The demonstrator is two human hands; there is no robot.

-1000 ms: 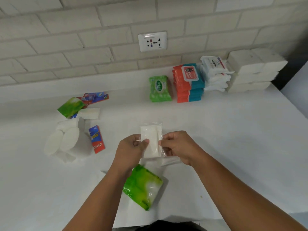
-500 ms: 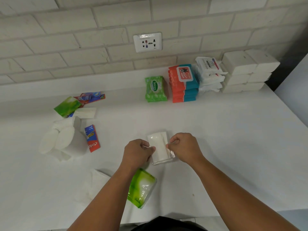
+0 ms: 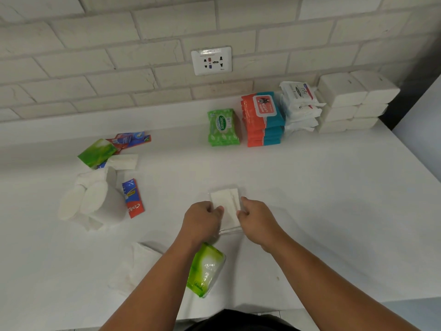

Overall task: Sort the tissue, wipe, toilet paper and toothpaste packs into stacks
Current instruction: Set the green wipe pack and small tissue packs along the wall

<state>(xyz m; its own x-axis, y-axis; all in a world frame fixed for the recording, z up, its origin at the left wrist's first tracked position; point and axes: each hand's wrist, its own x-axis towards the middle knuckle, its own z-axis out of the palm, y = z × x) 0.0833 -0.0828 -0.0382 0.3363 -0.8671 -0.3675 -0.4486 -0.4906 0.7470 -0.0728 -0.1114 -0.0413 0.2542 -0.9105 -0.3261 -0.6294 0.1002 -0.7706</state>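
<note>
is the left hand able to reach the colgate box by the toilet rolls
Probably not yet: the left hand grips the white tissue pack. Bare table lies between it and the Colgate box.

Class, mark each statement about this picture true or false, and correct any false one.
1. The left hand and the right hand both pinch the white pack. True.
2. The wipe stack stands left of the Sanicare pack. False: it stands to its right.
3. A green pack is partly hidden by the left forearm. True.
4. The toilet rolls lie at the right end of the table. False: they lie at its left.
</note>
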